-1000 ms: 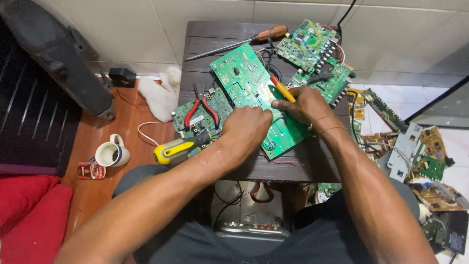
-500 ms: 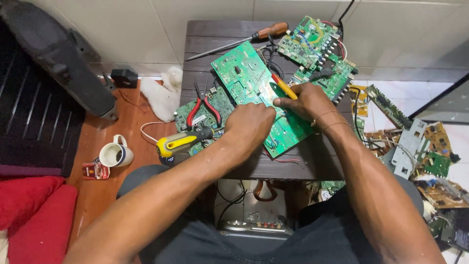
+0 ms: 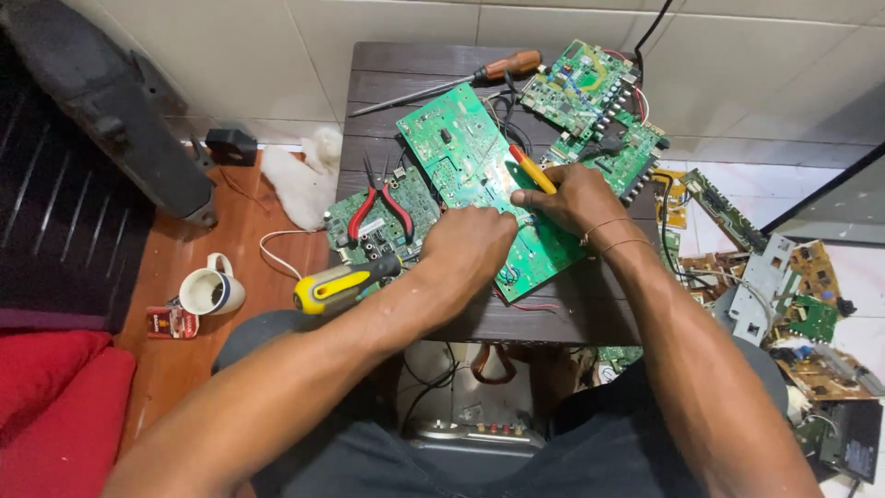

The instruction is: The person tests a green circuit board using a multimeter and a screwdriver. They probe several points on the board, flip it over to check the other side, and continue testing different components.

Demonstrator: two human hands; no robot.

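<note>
Dark wood surface (image 3: 590,304) against white tiled wall (image 3: 277,55), green circuit board (image 3: 479,175) centre, left hand (image 3: 466,249) curled on it, grip unclear, right hand (image 3: 567,198) fingers gripping yellow screwdriver (image 3: 532,169), mug (image 3: 210,290) on floor at 9 o'clock.

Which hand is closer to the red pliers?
Left. The left hand rests on the green board just right of the red pliers; the right hand is farther right, holding a yellow tool.
</note>
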